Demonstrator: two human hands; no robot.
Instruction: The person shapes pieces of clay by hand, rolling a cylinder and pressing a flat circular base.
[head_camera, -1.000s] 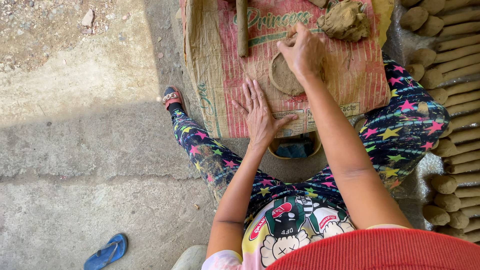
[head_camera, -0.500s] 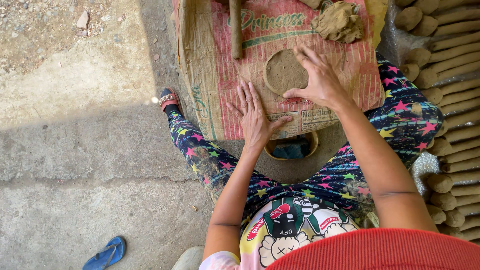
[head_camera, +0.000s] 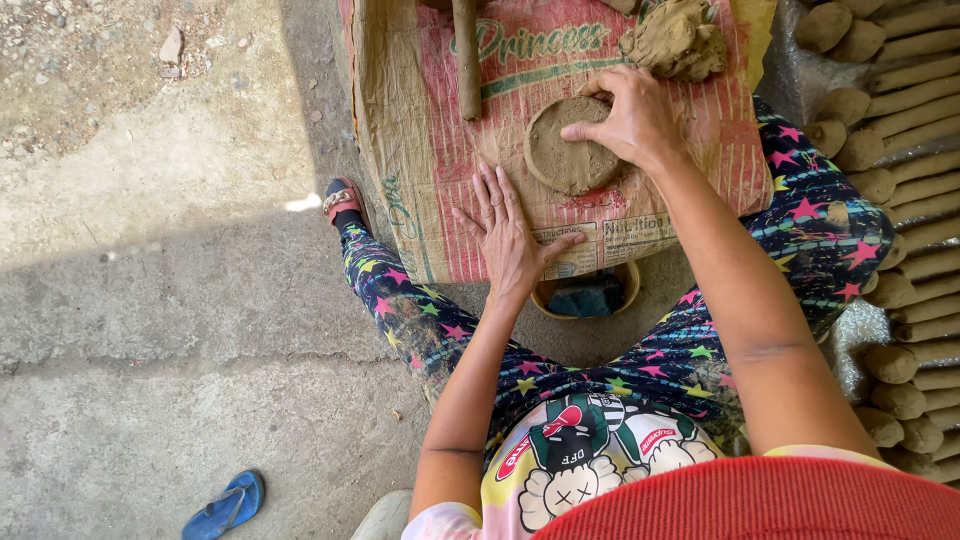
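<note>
Nearest, bottom left on the concrete floor (head_camera: 150, 330): blue flip-flop (head_camera: 225, 505). Person seated, legs in star-print leggings (head_camera: 400, 310) spread around the work surface.

Between the knees, under the near edge of the surface: round yellow-rimmed container (head_camera: 586, 293), partly hidden.

Work surface is covered by a printed sack (head_camera: 420, 180), pink and tan, serving as the table top.

Left hand (head_camera: 510, 235): flat, palm down, fingers spread on the sack's near edge. Grip wide, holds nothing, just pressing the sack.

Right hand (head_camera: 628, 120): on the right rim of the flat clay disc (head_camera: 568, 150), fingers curled over its edge, thumb on the top face. Grip narrow, on the disc's rim. Disc lies flat on the sack, centre of the surface, just beyond the left hand.

Farther: clay roll (head_camera: 466, 60) lying lengthwise left of the disc; rough clay lump (head_camera: 678, 38) at far right, just beyond the right hand.

Right edge: stacked rows of clay rolls (head_camera: 900, 130), running near to far.
</note>
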